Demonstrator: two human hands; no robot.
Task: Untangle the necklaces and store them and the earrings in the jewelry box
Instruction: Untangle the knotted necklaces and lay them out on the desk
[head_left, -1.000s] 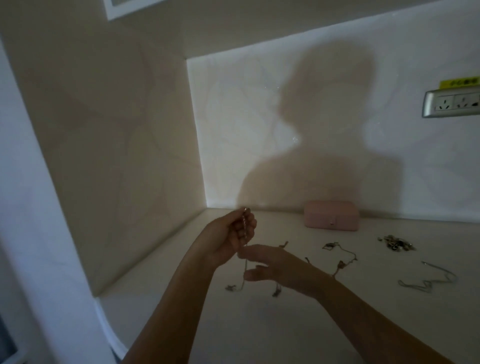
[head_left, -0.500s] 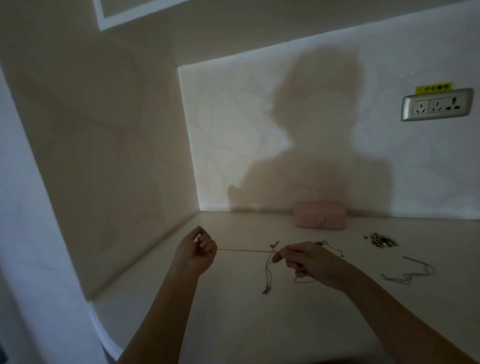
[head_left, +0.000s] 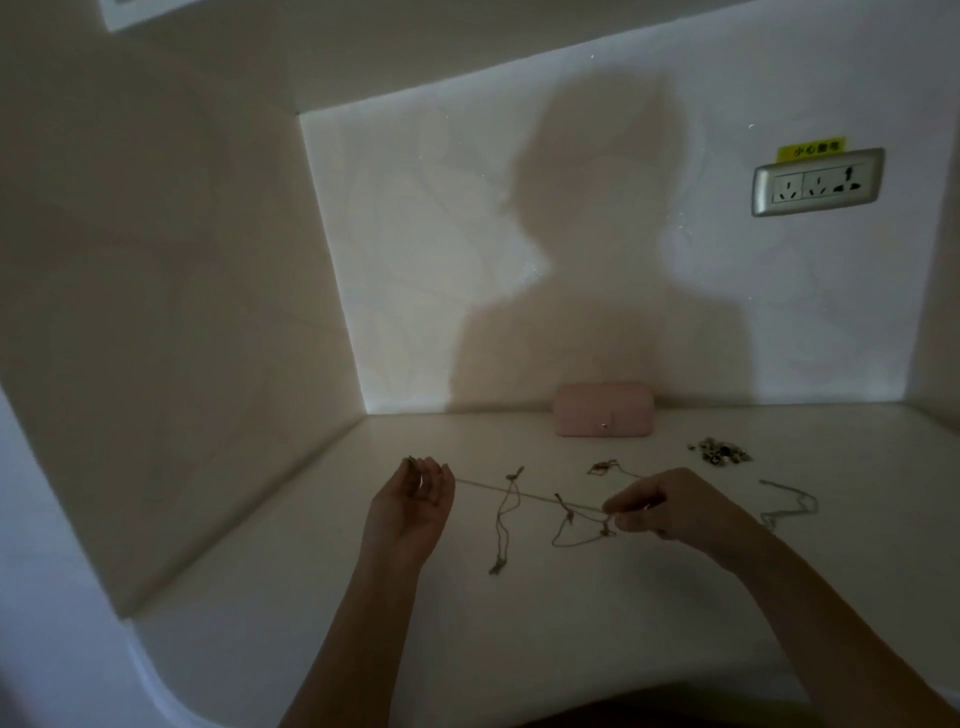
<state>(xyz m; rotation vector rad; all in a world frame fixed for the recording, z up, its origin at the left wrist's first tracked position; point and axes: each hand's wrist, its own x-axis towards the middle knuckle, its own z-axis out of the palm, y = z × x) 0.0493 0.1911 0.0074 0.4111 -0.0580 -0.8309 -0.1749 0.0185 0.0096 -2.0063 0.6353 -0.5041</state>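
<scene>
A thin gold necklace chain is stretched in the air between my two hands, above the pale counter. My left hand holds one end with curled fingers, palm turned up. My right hand pinches the chain further along, where a loop droops. A second strand dangles from the taut chain down to the counter. Another gold necklace lies behind my right hand. A silver chain lies to the right. The earrings sit in a small pile. The pink jewelry box stands closed at the back wall.
Walls close the niche on the left and at the back. A power outlet with a yellow label is set high on the back wall. The counter's front edge curves at the lower left.
My hands have drawn apart sideways and lowered, pulling the chain from a hanging bunch into a taut line between them. The camera view has shifted left.
</scene>
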